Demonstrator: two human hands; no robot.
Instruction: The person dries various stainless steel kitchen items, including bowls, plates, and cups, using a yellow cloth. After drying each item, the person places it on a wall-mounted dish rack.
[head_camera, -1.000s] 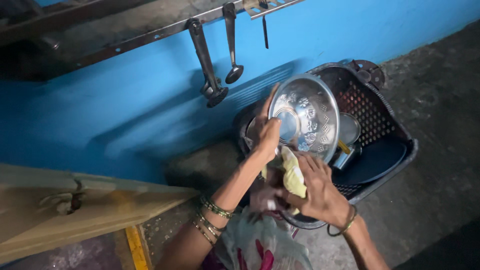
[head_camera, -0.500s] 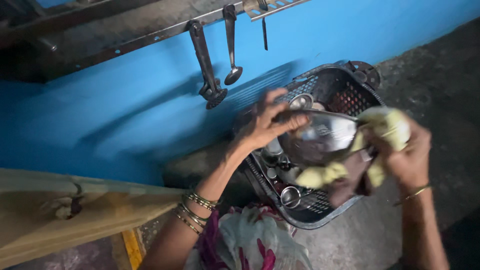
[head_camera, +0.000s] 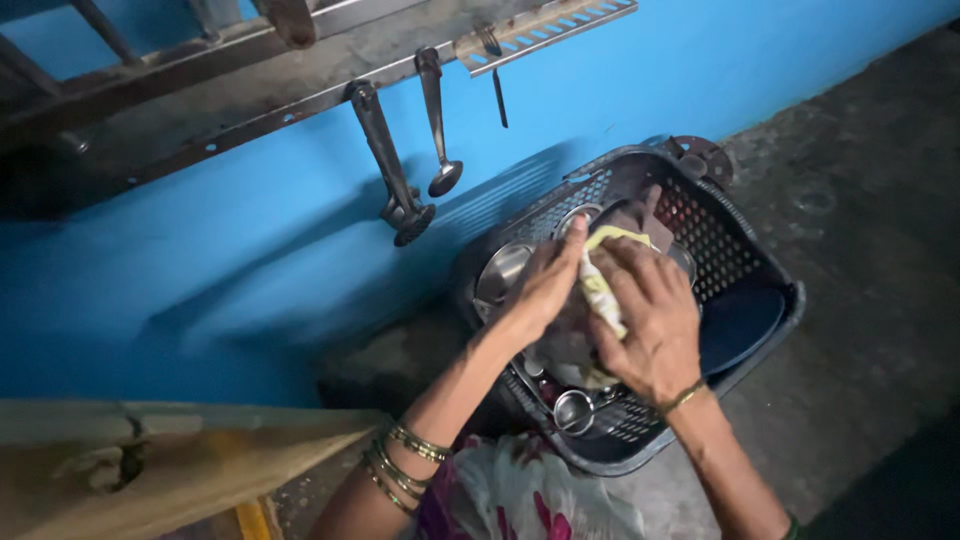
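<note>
Both my hands are close together over a dark perforated plastic basket on the floor. My left hand, with bangles at the wrist, holds the rim of a rounded steel bowl that is mostly hidden under the hands. My right hand presses a yellow and brown cloth against that bowl. Inside the basket lie other steel vessels, a small steel cup and a dark plate.
The basket stands against a blue wall. Above it, a metal rail carries a hanging ladle and a masher. A wooden plank sticks out at the lower left. Grey concrete floor spreads to the right.
The bowl has come down from its raised, tilted position to just over the basket. My right hand with the cloth has moved left onto it, so both hands now meet.
</note>
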